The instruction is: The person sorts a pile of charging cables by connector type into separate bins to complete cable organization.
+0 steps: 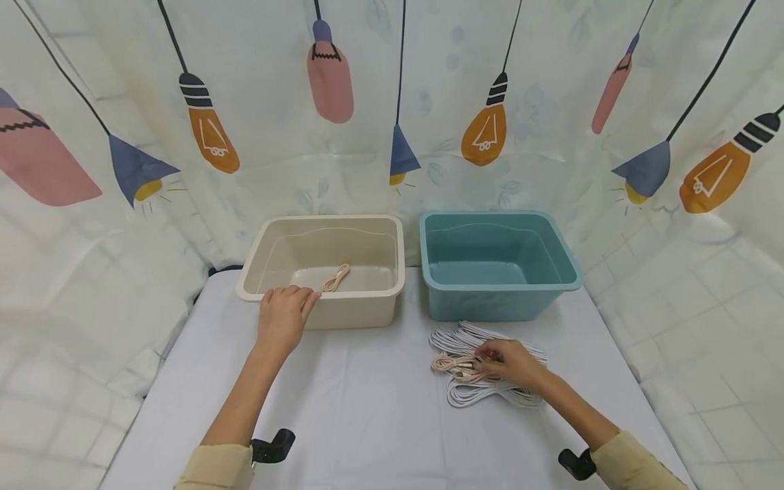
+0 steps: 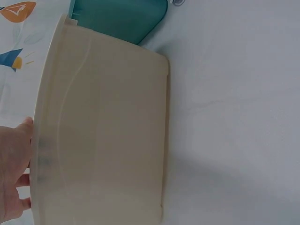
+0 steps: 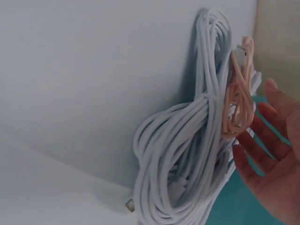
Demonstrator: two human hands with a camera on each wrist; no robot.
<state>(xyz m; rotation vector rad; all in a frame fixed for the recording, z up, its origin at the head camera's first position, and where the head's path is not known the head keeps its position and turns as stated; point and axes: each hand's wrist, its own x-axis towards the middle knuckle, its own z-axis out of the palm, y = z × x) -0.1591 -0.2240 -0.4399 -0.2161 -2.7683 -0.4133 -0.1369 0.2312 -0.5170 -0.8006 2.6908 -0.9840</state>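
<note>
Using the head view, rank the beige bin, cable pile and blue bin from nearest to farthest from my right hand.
1. Cable pile, at the right hand's fingers.
2. Blue bin, just beyond the pile.
3. Beige bin, farther left, beside the blue bin.

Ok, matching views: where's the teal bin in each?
Head: right of centre, the teal bin stands beside the beige bin.
Left wrist: top edge, left of centre, cut off by the frame.
Right wrist: lower right, partly hidden behind the right hand and white cables.
Shared landmark: beige bin, next to it in the head and left wrist views.
</note>
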